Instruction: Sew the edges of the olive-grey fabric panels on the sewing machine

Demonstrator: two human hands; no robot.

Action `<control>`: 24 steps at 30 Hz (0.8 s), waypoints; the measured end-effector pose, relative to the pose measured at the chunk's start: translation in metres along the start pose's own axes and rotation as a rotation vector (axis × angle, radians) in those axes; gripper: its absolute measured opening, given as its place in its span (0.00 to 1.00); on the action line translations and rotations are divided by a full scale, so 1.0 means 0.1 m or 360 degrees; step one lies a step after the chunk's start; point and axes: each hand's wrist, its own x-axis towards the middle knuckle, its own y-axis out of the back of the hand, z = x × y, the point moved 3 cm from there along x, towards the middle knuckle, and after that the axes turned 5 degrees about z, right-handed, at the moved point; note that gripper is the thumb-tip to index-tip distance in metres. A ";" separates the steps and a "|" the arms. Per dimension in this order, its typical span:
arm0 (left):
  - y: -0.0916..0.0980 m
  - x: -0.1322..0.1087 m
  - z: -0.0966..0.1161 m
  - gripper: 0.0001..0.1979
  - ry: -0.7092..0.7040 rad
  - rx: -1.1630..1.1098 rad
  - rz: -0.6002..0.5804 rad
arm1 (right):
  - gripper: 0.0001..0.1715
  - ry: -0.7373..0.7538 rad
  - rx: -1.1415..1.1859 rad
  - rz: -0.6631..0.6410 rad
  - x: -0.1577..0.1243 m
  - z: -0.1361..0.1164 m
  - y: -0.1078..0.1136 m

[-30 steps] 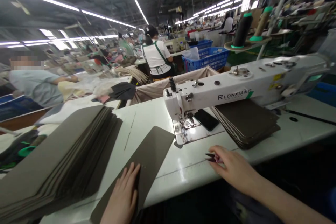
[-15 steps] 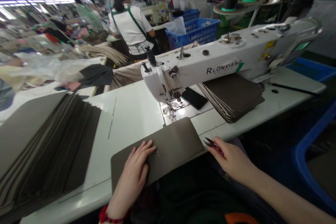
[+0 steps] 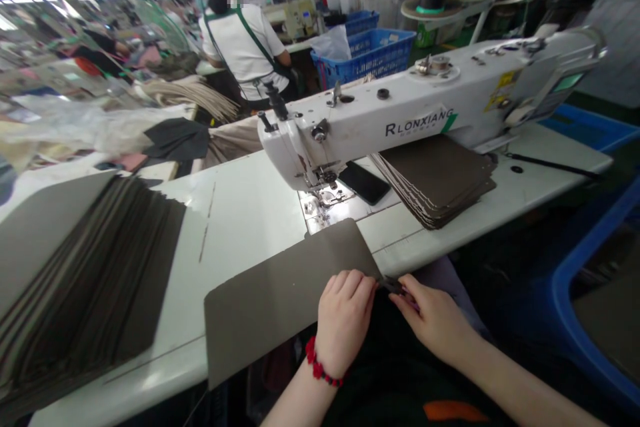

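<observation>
Busy sewing room lies behind. On the white table (image 3: 240,213), a tall stack of dark sheets (image 3: 85,267) sits at the left. One flat dark sheet (image 3: 285,300) lies near the table's edge, and the open left hand (image 3: 345,323) presses on it. The right hand (image 3: 435,320) pinches small snips (image 3: 393,287) just beside the sheet's corner.

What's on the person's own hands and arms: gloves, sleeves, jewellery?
No gloves: the left hand and right hand are bare, and both forearms show no sleeve. A red beaded bracelet circles the left wrist; the right wrist shows nothing. A dark garment with an orange patch shows below the arms, probably the person's own clothing.
</observation>
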 end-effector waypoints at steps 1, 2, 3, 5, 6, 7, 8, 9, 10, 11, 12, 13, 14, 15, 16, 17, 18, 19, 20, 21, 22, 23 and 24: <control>0.01 0.01 0.01 0.09 0.0001 0.0010 -0.0001 | 0.08 -0.0009 -0.0001 0.0006 0.01 0.00 0.00; 0.02 0.01 0.01 0.09 0.0009 0.0018 -0.0005 | 0.08 -0.0020 -0.0005 0.0013 0.02 0.00 0.01; 0.03 0.02 0.02 0.09 0.0024 0.0017 -0.0010 | 0.07 -0.0030 -0.0005 0.0020 0.02 0.00 0.01; 0.05 0.03 0.03 0.08 0.0086 -0.0026 -0.0020 | 0.07 -0.0043 0.0008 0.0027 0.02 0.00 0.02; 0.07 0.04 0.03 0.07 0.0135 -0.0065 -0.0024 | 0.07 -0.0044 0.0017 0.0027 0.01 0.01 0.02; 0.07 0.05 0.03 0.07 0.0185 -0.0109 -0.0027 | 0.07 -0.0043 0.0022 0.0025 0.00 0.01 0.03; 0.08 0.07 0.04 0.06 0.0226 -0.0151 -0.0032 | 0.07 -0.0038 0.0023 0.0021 0.00 0.00 0.04; 0.09 0.08 0.04 0.05 0.0252 -0.0181 -0.0040 | 0.07 -0.0031 0.0022 0.0017 -0.01 0.00 0.04; 0.09 0.08 0.05 0.05 0.0270 -0.0199 -0.0050 | 0.07 -0.0023 0.0019 0.0015 -0.01 0.00 0.05; 0.10 0.09 0.06 0.05 0.0279 -0.0211 -0.0059 | 0.07 -0.0015 0.0015 0.0015 -0.01 -0.01 0.06; 0.10 0.09 0.06 0.05 0.0285 -0.0225 -0.0064 | 0.06 -0.0007 0.0011 0.0017 -0.01 -0.01 0.07; 0.11 0.08 0.06 0.05 0.0292 -0.0242 -0.0066 | 0.06 0.0001 0.0007 0.0020 -0.01 -0.02 0.08; 0.12 0.08 0.06 0.05 0.0303 -0.0266 -0.0065 | 0.06 0.0007 0.0001 0.0022 -0.01 -0.03 0.08; 0.13 0.07 0.05 0.05 0.0313 -0.0298 -0.0062 | 0.07 0.0013 -0.0005 0.0022 0.00 -0.04 0.09; 0.13 0.06 0.04 0.05 0.0320 -0.0333 -0.0059 | 0.07 0.0022 -0.0009 0.0019 0.00 -0.05 0.09; 0.14 0.06 0.03 0.05 0.0323 -0.0369 -0.0057 | 0.07 0.0033 -0.0006 0.0012 0.01 -0.06 0.09; 0.14 0.05 0.03 0.04 0.0326 -0.0402 -0.0055 | 0.07 0.0045 0.0002 0.0003 0.01 -0.07 0.08; 0.14 0.04 0.03 0.04 0.0328 -0.0429 -0.0053 | 0.06 0.0057 0.0010 -0.0007 0.02 -0.08 0.07; 0.14 0.04 0.03 0.04 0.0328 -0.0451 -0.0049 | 0.06 0.0064 0.0014 -0.0017 0.03 -0.08 0.06; 0.13 0.04 0.03 0.05 0.0327 -0.0467 -0.0048 | 0.07 0.0066 0.0008 -0.0021 0.03 -0.09 0.05; 0.12 0.04 0.04 0.05 0.0326 -0.0479 -0.0048 | 0.08 0.0064 -0.0008 -0.0025 0.04 -0.09 0.03; 0.11 0.04 0.05 0.05 0.0327 -0.0487 -0.0045 | 0.09 0.0059 -0.0033 -0.0027 0.04 -0.08 0.02; 0.10 0.04 0.06 0.06 0.0327 -0.0492 -0.0040 | 0.11 0.0055 -0.0058 -0.0031 0.05 -0.08 0.01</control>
